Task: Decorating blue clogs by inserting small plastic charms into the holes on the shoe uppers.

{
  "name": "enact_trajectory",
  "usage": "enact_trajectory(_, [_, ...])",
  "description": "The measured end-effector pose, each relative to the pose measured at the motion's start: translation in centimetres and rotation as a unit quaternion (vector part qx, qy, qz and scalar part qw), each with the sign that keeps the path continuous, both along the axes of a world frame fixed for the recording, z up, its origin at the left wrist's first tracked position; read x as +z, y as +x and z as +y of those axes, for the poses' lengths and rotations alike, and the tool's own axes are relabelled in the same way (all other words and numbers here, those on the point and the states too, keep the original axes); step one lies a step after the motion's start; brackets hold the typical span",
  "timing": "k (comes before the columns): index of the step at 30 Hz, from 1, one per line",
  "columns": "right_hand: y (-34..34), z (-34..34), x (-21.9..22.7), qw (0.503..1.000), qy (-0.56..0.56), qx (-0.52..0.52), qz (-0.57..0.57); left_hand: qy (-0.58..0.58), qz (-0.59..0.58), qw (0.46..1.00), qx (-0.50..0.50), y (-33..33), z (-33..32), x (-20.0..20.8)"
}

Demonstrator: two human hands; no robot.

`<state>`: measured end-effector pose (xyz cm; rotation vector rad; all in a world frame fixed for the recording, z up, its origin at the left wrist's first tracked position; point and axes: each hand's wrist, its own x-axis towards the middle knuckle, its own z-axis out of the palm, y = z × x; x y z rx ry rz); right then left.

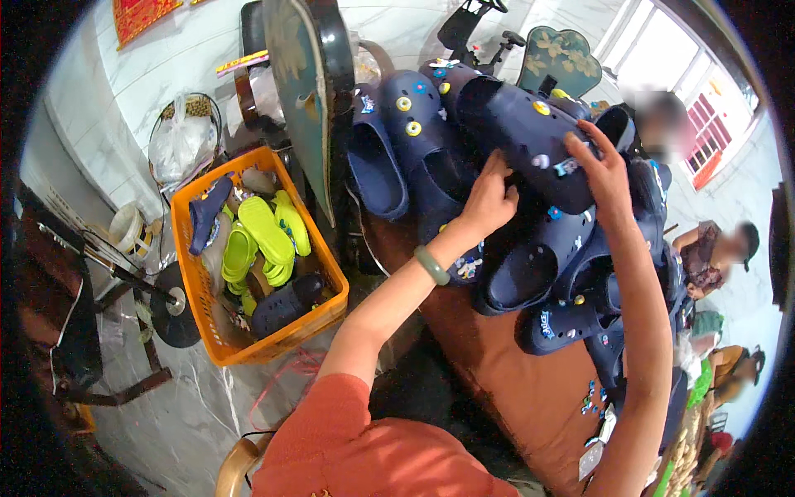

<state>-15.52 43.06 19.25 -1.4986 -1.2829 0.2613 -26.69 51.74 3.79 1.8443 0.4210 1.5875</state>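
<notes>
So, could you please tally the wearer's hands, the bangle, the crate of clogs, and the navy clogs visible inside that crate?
Left hand and right hand: 2
Bangle: 1
Crate: 1
Navy clogs in it: 2
Total: 6

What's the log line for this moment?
right hand: on navy clog | left hand: beside it, contact unclear | other navy clogs: heaped on brown surface | orange basket: lime clogs inside
</notes>
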Motion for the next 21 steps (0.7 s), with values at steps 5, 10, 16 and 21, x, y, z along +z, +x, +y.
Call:
enact_trajectory(5, [-1.0, -0.8, -1.7, 0.979, 0.025, -0.002, -0.203, -0.249, -0.264, 0.853, -0.375, -2.2, -4.6, 0.5])
enact_trajectory(10, [-2.6, -3.3, -4.7, 0.979, -0.021, -0.004, -0.201, -0.324, -0.33, 0.829, -0.316, -4.0, -6.6, 1.1])
enact_trajectory(16, [-2.6, -8.5, -9.2, 0.966, -0.033, 0.035, -0.255, -0.291, -0.063, 0.944, -0.14, -4.7, -5.8, -0.6])
enact_trajectory(21, [-1.5, -14.4, -11.5, 0.962, -0.082, 0.036, -0.257, -0.351, 0.096, 0.924, -0.115, -4.2, -5.7, 0.5])
